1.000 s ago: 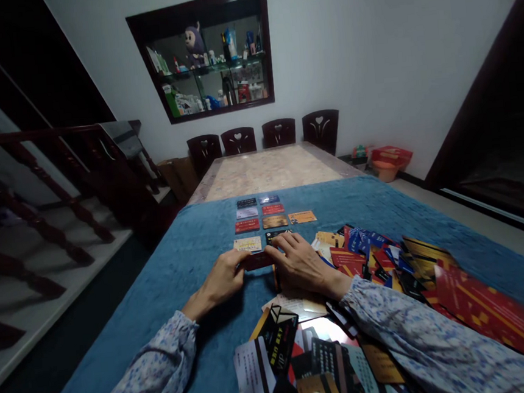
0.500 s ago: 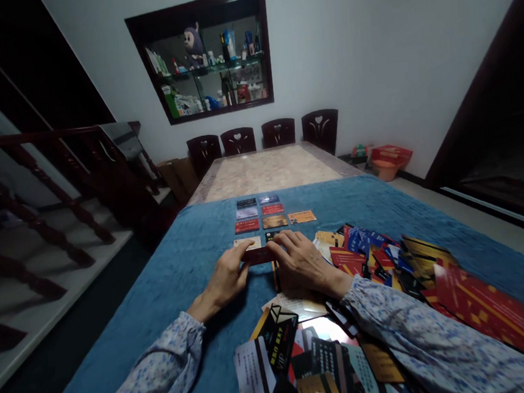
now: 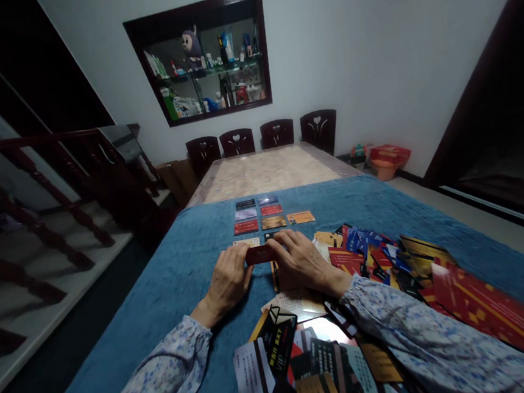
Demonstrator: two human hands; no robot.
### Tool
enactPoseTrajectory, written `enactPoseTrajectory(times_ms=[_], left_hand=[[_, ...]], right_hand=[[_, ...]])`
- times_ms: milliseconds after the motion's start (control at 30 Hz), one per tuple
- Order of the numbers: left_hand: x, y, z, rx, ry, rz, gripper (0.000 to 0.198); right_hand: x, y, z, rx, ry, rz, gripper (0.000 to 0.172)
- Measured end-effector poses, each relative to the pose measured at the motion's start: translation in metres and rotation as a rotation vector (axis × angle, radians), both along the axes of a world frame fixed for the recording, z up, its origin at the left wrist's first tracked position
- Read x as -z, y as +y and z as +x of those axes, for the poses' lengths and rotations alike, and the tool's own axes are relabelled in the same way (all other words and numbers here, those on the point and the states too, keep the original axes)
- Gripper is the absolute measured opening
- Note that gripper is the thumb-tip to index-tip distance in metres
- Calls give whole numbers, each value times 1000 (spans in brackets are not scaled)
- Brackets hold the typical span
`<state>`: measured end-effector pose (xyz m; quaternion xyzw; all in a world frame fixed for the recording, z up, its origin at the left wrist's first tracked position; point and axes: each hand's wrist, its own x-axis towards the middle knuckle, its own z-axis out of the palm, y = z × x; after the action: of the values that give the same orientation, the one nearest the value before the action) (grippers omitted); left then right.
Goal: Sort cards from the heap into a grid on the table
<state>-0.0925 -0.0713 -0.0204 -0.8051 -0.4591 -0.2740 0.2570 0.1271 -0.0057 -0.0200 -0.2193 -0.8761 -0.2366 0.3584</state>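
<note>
A dark red card [image 3: 258,255] is pinched between my two hands, seen nearly edge-on and tilted. The fingers of my left hand [image 3: 228,280] close on its left end. On its right end are the fingers of my right hand [image 3: 303,260]. Just beyond, partly covered by the hands, lie a pale card [image 3: 246,242] and a black card. Farther up, cards are laid out in rows, among them a red card [image 3: 246,226], a gold card [image 3: 274,222] and an orange card [image 3: 300,217]. An orange-edged card [image 3: 275,278] lies under my right hand.
A loose pile of cards [image 3: 316,363] lies close to me, with a black VIP card [image 3: 281,340] on it. Another heap [image 3: 377,253] spreads to the right, beside large red sheets [image 3: 477,300]. A blue cloth [image 3: 172,278] covers the near table. Chairs [image 3: 277,136] stand at the far end.
My left hand has shifted its hold on the dark red card, its fingers now lower at the left end. More of the card's face shows. My right hand has barely moved.
</note>
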Motion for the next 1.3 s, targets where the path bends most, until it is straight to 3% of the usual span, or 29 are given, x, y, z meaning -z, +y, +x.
enactPoseTrajectory(times_ms=[167,333,533,733,867,1000,1100,1300], left_hand=[[-5,0,1,-53,48,58,44],[-16,8,0,-49,77,61,47],[-35,32,7,-64,83,-43,49],[-59,65,36,-104,88,-208,48],[-70,92,54,-110,88,-328,43],[-70,127,65,-89,77,-420,35],[-65,156,71,-97,69,-486,29],[-55,211,78,-117,75,-653,32]], right_hand=[[-2,1,0,-23,12,-10,27],[-16,6,0,-17,-25,-36,29],[-44,26,12,18,-118,-89,33],[-62,62,38,23,-193,-178,33],[-58,100,57,-53,-182,-266,32],[-48,140,73,-96,-177,-390,30],[-42,166,79,-110,-185,-500,11],[-34,201,81,27,-248,-615,22]])
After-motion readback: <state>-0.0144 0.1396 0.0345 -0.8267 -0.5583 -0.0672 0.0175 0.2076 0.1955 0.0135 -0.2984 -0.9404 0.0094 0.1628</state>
